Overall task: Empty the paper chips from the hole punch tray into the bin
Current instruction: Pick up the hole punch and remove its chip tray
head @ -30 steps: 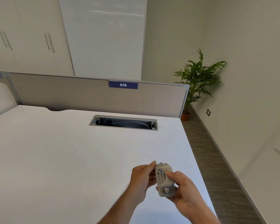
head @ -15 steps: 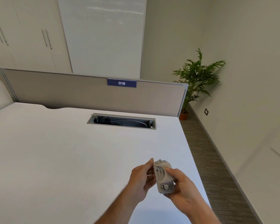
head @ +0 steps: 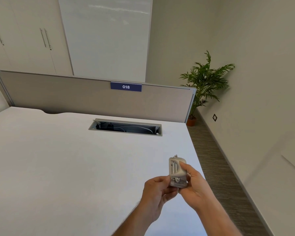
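Both bare forearms are reaching in from the lower edge of the view, angling toward each other and meeting above the near right part of the wide white desk (head: 61, 164). Between them the small grey metal hole punch (head: 177, 171) is being held upright on its end, clear of the desk surface, with its slotted face turned toward the camera.

The right hand (head: 193, 185) is wrapping around the punch from the right side, its thumb lying across the front of the body and its fingers curling behind. The left hand (head: 156, 191) is closing on the lower end of the punch from the left, its thumb and fingertips pinching the bottom corner while the remaining fingers are folding in beneath. Both wrists are bending slightly inward, so the two hands are touching the punch at once.

Farther back, a rectangular open cable slot (head: 126, 127) is sitting in the desk, well apart from the hands. A grey fabric divider panel (head: 66, 97) is standing along the far edge, carrying a dark blue label reading 018 (head: 126, 86). A green potted palm plant (head: 205, 82) is standing in the corner beyond the divider's right end.
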The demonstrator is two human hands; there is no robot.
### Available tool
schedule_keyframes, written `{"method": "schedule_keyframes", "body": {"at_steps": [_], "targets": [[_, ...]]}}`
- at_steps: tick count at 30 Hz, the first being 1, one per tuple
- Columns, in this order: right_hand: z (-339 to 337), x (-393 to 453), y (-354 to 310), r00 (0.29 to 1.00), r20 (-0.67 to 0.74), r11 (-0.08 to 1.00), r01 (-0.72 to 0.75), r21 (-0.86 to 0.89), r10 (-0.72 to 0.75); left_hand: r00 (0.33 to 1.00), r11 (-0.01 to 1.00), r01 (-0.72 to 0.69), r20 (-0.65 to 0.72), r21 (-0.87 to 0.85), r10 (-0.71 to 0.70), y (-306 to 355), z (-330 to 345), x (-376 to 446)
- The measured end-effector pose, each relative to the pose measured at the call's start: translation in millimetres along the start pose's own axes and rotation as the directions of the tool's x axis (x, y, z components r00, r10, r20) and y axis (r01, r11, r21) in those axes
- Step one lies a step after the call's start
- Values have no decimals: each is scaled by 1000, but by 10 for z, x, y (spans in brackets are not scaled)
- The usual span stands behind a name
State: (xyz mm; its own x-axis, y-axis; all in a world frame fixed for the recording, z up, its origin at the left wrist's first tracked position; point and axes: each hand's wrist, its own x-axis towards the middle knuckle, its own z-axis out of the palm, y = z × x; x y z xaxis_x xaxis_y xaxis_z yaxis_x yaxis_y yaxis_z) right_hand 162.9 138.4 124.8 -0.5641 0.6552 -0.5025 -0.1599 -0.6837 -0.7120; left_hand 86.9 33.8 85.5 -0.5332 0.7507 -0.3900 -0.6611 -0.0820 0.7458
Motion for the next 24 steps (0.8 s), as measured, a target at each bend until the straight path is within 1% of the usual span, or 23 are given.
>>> {"method": "schedule_keyframes", "body": {"at_steps": [12, 16, 18, 19, 20, 21, 22, 23, 24], "targets": [[23, 28, -20, 999, 21, 998, -48, 28, 48, 997, 997, -65, -40, 47, 66, -27, 17, 8], [31, 36, -26, 998, 2, 998, -59, 16, 59, 997, 996, -64, -32, 67, 66, -31, -18, 20], [26, 34, -17, 998, -8, 998, -69, 14, 69, 994, 987, -94, -44, 128, 100, -25, -30, 37], [24, 31, -10, 997, -11, 997, -73, 16, 73, 986, 972, -142, -58, 185, 155, -15, -37, 46], [17, 29, -1, 997, -14, 997, -75, 17, 75, 970, 945, -213, -61, 250, 235, 0, -55, 59], [13, 27, 8, 997, -18, 997, -77, 16, 78, 945, 893, -294, -36, 341, 326, 24, -80, 70], [5, 24, 17, 997, -21, 997, -80, 15, 80, 916, 813, -373, 41, 448, 399, 63, -114, 84], [0, 17, 25, 996, -22, 996, -86, 11, 87, 887, 701, -439, 148, 562, 437, 118, -147, 99], [-5, 13, 32, 995, -21, 995, -95, 2, 95, 862, 567, -488, 264, 664, 432, 179, -169, 127]]}}
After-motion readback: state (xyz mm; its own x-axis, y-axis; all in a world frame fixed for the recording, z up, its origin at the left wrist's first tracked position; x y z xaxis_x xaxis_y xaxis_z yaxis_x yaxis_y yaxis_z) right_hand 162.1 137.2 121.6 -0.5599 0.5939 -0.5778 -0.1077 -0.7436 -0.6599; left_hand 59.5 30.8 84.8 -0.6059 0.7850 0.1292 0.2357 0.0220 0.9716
